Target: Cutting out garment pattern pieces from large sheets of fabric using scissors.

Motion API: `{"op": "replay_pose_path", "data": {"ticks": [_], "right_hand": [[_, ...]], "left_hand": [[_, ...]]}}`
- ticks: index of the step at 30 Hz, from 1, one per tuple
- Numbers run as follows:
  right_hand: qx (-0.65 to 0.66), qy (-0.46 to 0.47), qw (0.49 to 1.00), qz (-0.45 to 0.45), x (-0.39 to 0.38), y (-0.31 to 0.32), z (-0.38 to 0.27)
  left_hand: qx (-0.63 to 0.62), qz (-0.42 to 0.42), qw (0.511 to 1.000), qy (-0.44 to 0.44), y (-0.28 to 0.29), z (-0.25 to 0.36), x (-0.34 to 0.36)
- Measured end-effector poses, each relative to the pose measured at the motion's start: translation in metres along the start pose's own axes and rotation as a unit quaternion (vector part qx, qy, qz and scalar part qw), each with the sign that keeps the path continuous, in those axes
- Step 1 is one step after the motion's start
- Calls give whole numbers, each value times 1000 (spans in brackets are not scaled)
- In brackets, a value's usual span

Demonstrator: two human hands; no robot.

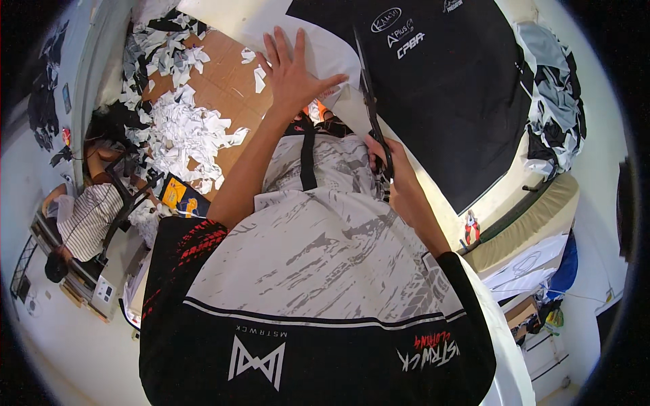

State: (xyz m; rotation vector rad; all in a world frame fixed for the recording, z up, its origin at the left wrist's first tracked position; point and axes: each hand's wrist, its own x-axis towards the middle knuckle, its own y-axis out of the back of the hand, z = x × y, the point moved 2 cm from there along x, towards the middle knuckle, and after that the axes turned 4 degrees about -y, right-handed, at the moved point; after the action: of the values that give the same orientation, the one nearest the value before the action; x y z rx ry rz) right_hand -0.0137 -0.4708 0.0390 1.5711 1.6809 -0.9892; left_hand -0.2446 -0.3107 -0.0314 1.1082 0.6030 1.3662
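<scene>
While the right hand (394,161) grips the dark handles of a pair of scissors (370,98), their long blades point away from the body, along the left edge of a black fabric panel (453,101) with white printed marks. The panel lies ahead and mostly to the right of both hands, spread over a pale surface (426,177), with a white border piece (332,57) along its upper left side. Whether the blades are parted is hard to tell.

The right forearm reaches forward from the lower right, its fingers curled round the handles. The left hand (291,78) is stretched out, palm down, over the white piece, fingers fanned and thumb pointing toward the blades; whether it presses down cannot be told.

Right of the panel sits a heap of grey, white and black cloth (552,88). White scraps (186,132) litter the brown floor (237,74) at left, near a seated person in a striped shirt (91,223).
</scene>
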Motion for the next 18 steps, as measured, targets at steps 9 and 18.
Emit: {"op": "replay_pose_path", "data": {"ticks": [9,18], "right_hand": [[14,4,1000,12,2,-4,3],[-85,-14,996,40,-4,37,6]], "left_hand": [[-14,-12,1000,6,1,-2,-3],[-20,-31,999,-11,14,-9,-7]]}}
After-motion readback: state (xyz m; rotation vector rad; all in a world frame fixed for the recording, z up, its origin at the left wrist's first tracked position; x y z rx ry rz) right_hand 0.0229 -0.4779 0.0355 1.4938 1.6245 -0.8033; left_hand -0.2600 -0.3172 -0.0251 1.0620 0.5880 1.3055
